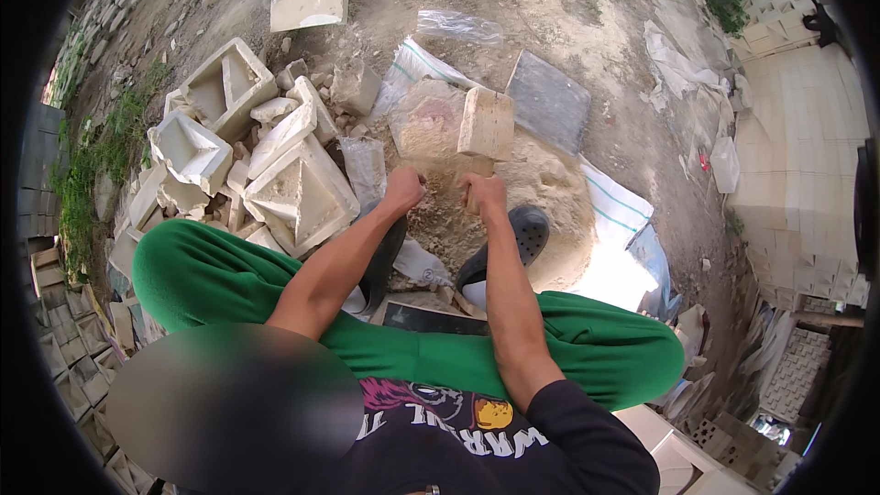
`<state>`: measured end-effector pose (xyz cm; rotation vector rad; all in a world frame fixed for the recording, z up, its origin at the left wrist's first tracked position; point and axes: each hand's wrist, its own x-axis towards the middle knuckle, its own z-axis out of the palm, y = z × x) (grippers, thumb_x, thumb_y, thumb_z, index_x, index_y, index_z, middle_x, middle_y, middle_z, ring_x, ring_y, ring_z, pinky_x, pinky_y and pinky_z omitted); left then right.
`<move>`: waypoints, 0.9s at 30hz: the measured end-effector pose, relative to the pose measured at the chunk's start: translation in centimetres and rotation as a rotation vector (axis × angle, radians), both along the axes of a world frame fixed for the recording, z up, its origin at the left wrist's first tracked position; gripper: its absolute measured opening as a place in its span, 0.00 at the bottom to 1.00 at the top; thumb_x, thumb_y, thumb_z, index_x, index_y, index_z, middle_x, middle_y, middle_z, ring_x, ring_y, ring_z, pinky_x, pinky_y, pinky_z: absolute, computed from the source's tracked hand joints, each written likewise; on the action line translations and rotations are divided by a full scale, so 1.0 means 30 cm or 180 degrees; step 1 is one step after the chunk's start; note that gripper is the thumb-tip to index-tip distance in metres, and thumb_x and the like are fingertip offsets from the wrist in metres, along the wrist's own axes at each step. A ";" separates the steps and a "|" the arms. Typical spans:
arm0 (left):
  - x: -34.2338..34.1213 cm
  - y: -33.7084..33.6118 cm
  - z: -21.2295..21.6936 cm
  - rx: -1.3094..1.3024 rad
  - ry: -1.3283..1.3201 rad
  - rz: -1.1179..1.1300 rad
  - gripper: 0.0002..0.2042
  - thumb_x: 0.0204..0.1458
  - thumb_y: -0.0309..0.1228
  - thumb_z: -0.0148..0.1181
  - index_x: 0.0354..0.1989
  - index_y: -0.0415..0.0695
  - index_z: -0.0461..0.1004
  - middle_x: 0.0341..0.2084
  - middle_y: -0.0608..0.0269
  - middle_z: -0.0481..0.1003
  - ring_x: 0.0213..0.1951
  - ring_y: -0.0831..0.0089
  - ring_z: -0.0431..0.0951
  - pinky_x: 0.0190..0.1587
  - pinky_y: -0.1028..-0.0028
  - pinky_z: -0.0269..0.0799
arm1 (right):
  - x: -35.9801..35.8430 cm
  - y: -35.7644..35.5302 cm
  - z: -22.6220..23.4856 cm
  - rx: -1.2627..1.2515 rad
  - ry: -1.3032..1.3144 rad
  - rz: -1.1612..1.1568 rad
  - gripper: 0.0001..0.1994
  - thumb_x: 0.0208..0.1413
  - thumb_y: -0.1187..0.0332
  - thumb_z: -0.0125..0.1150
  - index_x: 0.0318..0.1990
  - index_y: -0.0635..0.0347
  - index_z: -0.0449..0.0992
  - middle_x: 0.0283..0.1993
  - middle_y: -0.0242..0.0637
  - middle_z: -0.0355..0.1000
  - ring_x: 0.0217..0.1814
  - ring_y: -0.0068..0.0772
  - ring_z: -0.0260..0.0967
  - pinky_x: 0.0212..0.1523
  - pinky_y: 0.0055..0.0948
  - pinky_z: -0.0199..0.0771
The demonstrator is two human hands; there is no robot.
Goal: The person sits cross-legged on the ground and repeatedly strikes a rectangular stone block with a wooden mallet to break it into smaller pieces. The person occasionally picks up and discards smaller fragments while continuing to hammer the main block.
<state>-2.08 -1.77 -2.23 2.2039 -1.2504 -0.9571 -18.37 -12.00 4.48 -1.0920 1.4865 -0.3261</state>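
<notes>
My right hand is closed round the short handle of a mallet with a pale, blocky head. The mallet head stands just beyond my fist, over a heap of crumbly tan material. Left of it, my left hand is closed low above the rubble between my feet; whatever its fingers may hold is hidden. A rounded tan lump with a reddish patch lies just past both hands, partly behind the mallet. Fine sandy powder spreads to the right of my right hand.
Broken cream-coloured block moulds and chunks pile up at left. A grey slab lies beyond the powder, with a white woven sack under its edge. My dark clogs flank the work spot. Stacked pale blocks stand far right.
</notes>
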 end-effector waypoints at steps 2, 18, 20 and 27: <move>0.032 -0.066 0.055 -0.0298 0.0271 0.0353 0.16 0.41 0.32 0.67 0.40 0.43 0.82 0.36 0.46 0.80 0.36 0.55 0.82 0.41 0.65 0.77 | -0.030 -0.015 0.002 -0.0013 -0.0106 -0.0174 0.09 0.43 0.71 0.62 0.21 0.69 0.72 0.17 0.40 0.69 0.15 0.34 0.69 0.15 0.33 0.68; 0.027 0.033 0.043 0.0547 -0.0215 -0.0246 0.11 0.46 0.33 0.60 0.34 0.39 0.79 0.34 0.46 0.80 0.40 0.49 0.80 0.43 0.53 0.75 | 0.123 0.021 0.168 -0.1924 -0.0106 0.0509 0.20 0.39 0.60 0.67 0.36 0.69 0.78 0.36 0.58 0.77 0.43 0.59 0.76 0.42 0.43 0.75; -0.068 0.048 0.080 0.0908 -0.0702 -0.0754 0.12 0.43 0.33 0.62 0.34 0.40 0.79 0.33 0.47 0.80 0.40 0.51 0.80 0.44 0.56 0.74 | 0.148 0.065 0.094 -0.2143 0.0007 0.0422 0.21 0.38 0.60 0.67 0.34 0.72 0.77 0.32 0.57 0.77 0.39 0.55 0.77 0.39 0.42 0.76; -0.208 0.178 0.023 -0.0109 -0.1937 -0.1654 0.10 0.46 0.30 0.59 0.37 0.44 0.78 0.36 0.54 0.76 0.42 0.61 0.78 0.45 0.68 0.70 | 0.084 0.086 -0.144 -0.0800 0.1502 0.1338 0.27 0.38 0.53 0.66 0.39 0.71 0.79 0.39 0.64 0.76 0.46 0.58 0.76 0.44 0.44 0.76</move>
